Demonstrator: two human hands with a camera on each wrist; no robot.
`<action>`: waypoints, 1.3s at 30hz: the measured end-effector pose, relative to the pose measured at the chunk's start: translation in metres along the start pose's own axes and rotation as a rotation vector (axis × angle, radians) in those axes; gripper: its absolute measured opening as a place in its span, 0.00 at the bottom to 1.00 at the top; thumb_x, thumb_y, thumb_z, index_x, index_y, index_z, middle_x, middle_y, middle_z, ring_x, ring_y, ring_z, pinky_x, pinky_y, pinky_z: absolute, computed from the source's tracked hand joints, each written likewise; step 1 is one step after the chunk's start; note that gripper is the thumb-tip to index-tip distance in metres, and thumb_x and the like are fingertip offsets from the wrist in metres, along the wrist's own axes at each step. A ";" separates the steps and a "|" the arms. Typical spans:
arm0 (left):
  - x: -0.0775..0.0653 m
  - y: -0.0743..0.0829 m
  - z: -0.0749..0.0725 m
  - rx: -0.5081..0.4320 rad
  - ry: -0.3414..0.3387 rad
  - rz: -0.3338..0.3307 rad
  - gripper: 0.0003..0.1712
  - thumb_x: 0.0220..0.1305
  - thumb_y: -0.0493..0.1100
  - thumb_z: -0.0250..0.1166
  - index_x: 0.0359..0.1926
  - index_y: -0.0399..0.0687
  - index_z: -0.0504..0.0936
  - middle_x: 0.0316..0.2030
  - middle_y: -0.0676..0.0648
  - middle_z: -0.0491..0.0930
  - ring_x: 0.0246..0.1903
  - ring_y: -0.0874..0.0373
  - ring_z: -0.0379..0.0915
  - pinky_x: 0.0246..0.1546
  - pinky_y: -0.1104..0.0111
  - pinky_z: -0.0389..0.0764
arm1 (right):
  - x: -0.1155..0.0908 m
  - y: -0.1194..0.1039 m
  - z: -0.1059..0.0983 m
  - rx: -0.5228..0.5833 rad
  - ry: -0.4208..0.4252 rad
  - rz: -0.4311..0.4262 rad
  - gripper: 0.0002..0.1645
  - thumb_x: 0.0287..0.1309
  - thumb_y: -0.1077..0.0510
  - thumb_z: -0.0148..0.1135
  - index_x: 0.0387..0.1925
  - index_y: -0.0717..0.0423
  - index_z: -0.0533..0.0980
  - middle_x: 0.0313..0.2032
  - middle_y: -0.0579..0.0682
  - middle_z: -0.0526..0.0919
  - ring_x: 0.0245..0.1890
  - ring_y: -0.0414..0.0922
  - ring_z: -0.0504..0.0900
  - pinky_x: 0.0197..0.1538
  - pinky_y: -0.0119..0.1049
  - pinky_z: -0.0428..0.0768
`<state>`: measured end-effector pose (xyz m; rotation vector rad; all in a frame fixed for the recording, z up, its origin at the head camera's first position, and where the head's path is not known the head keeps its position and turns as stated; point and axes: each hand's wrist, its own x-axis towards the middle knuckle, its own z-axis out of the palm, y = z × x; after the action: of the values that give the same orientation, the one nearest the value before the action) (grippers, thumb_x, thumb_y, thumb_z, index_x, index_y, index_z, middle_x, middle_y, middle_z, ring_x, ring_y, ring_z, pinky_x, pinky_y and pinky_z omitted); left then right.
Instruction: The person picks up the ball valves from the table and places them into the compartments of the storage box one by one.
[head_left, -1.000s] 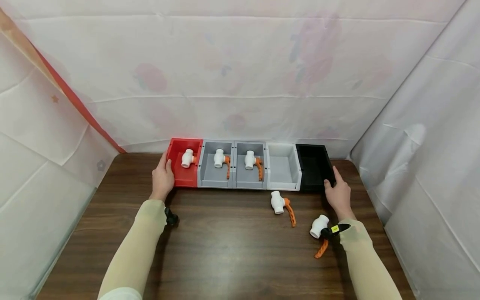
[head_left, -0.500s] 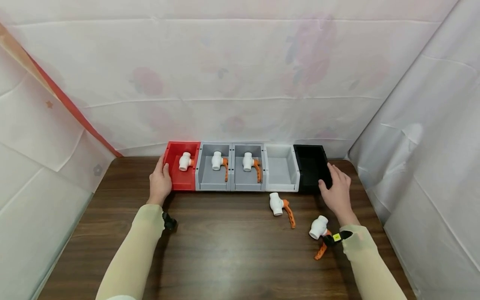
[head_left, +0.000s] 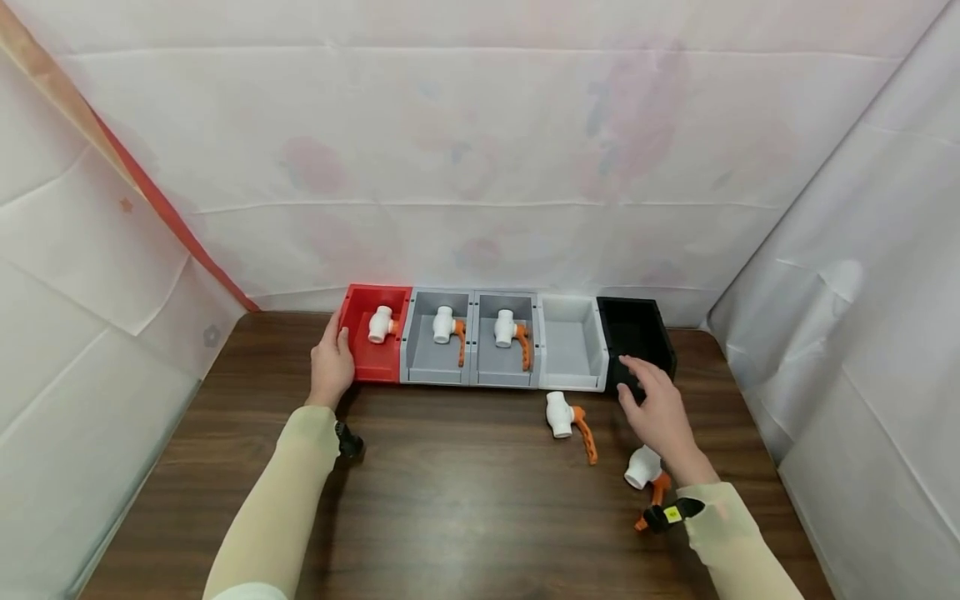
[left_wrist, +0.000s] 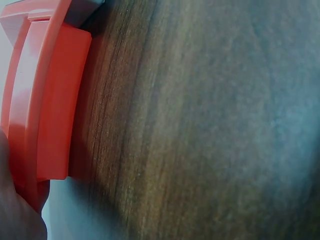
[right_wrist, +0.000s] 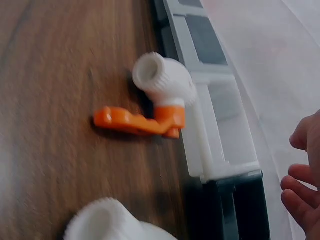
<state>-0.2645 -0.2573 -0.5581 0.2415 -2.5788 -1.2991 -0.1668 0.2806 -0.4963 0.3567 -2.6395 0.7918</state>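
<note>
My left hand (head_left: 331, 367) rests against the left side of a red bin (head_left: 377, 364), fingers along its outer wall; the left wrist view shows the bin's front (left_wrist: 59, 105) close up. My right hand (head_left: 663, 421), fingers spread and holding nothing, hovers over the front of a black bin (head_left: 628, 320). One white ball valve (head_left: 559, 415) with an orange handle lies before the white bin (head_left: 573, 333). Another ball valve (head_left: 642, 468) lies partly hidden under the right wrist. In the right wrist view, a ball valve (right_wrist: 170, 85) shows its open end.
Two grey bins (head_left: 438, 373) stand between the red and white ones, all in one row at the table's back. Ball valves lie in the red bin and in both grey ones. A pale curtain (head_left: 480, 167) hangs behind the brown wooden table (head_left: 450, 500).
My right hand has left the black bin's right side and moved left and toward me, over its front. My left hand stays at the red bin. The head view has shifted slightly.
</note>
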 end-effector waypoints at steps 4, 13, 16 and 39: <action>0.000 -0.001 0.000 -0.008 0.007 -0.003 0.31 0.80 0.45 0.46 0.79 0.58 0.51 0.72 0.40 0.62 0.66 0.38 0.64 0.63 0.44 0.66 | -0.008 -0.010 0.008 -0.005 -0.057 -0.024 0.27 0.63 0.61 0.63 0.63 0.57 0.74 0.59 0.57 0.77 0.54 0.56 0.77 0.51 0.56 0.78; 0.000 0.001 0.001 -0.010 0.024 0.001 0.31 0.80 0.45 0.46 0.79 0.58 0.53 0.71 0.39 0.63 0.65 0.38 0.65 0.63 0.44 0.66 | -0.020 -0.025 0.029 0.004 -0.208 -0.050 0.32 0.60 0.57 0.69 0.65 0.53 0.73 0.62 0.56 0.75 0.62 0.56 0.73 0.59 0.56 0.74; -0.001 0.002 0.002 -0.020 0.028 -0.002 0.31 0.79 0.45 0.47 0.79 0.59 0.53 0.71 0.39 0.63 0.65 0.38 0.65 0.63 0.45 0.66 | -0.020 -0.027 0.035 0.010 -0.248 -0.049 0.32 0.60 0.56 0.69 0.65 0.52 0.72 0.62 0.55 0.75 0.62 0.55 0.73 0.60 0.56 0.73; -0.002 0.003 0.002 -0.039 0.072 -0.001 0.30 0.79 0.44 0.48 0.78 0.58 0.57 0.71 0.42 0.64 0.66 0.41 0.64 0.64 0.46 0.65 | -0.017 -0.041 0.066 -0.129 -0.430 -0.027 0.44 0.53 0.48 0.76 0.71 0.46 0.68 0.65 0.56 0.71 0.63 0.57 0.71 0.58 0.56 0.75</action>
<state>-0.2635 -0.2532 -0.5575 0.2769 -2.4915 -1.3145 -0.1552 0.2118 -0.5345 0.5819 -3.0552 0.5820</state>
